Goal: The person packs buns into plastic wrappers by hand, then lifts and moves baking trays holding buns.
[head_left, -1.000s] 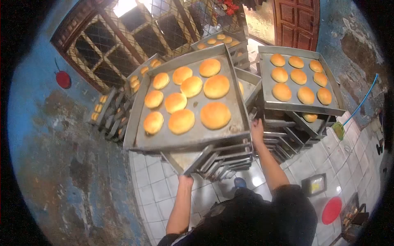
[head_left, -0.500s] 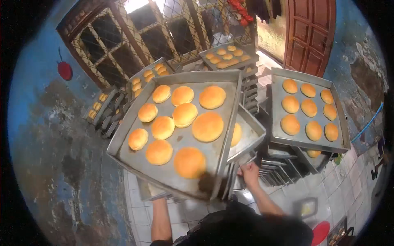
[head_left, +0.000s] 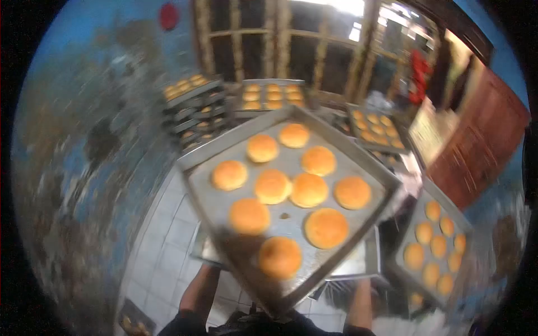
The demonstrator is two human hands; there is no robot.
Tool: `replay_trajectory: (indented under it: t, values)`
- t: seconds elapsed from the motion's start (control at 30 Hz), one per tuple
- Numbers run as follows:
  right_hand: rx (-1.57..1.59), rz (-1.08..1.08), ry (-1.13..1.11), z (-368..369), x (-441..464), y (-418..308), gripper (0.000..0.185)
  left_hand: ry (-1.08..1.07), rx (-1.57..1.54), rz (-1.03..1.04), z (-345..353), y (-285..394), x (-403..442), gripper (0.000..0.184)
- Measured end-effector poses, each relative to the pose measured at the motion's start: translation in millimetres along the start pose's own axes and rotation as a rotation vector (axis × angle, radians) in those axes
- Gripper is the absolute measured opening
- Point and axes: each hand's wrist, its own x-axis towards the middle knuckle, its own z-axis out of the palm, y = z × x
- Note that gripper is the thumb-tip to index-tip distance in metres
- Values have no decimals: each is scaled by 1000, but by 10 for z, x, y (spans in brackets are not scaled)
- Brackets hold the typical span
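Observation:
A square metal baking tray (head_left: pixel 347 246) of round golden buns (head_left: pixel 273 186) tilts in front of me, one corner toward my body. It lies askew on at least one more metal tray (head_left: pixel 367 257), whose edges stick out on both sides beneath it. My left forearm (head_left: pixel 199 285) reaches under the left side of this stack, and my right forearm (head_left: pixel 361 305) reaches under its right side. Both hands are hidden by the trays they hold up. A dark shadow covers the near left part of the top tray.
A stack of bun trays (head_left: pixel 193 101) stands by the peeling blue wall (head_left: pixel 95 140). More bun trays sit at the back centre (head_left: pixel 273 82), back right (head_left: pixel 375 131) and right (head_left: pixel 434 252). A wooden door (head_left: pixel 476 140) stands at the right. White floor tiles (head_left: pixel 151 241) show at lower left.
My view has swung right and turned, and the held trays now sit more centrally with a corner toward me. My right hand, visible before at the stack's edge, is now hidden.

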Motion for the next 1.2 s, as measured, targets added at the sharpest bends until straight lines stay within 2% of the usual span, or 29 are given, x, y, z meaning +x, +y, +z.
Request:
replay_trajectory:
  t: [0.33, 0.53, 0.8, 0.97, 1.03, 1.2]
  values:
    - [-219, -74, -117, 624, 520, -368, 47, 52, -26, -52, -354, -121, -287, 35]
    - [-293, -103, -215, 801, 333, -411, 48, 77, -15, -33, -817, -235, -443, 35]
    - [-382, -113, -397, 1136, 23, -347, 48, 72, 87, 48, -1156, 56, -405, 36]
    - [-505, -130, -636, 1759, -128, -361, 49, 225, 92, 103, -1590, 144, -794, 36]
    - [-538, -124, -710, 1852, 87, -294, 49, 289, 97, 130, -1561, 80, -875, 36]
    - [-605, -108, -881, 2194, 124, -61, 50, 410, 187, 224, -1761, 453, -1052, 36]
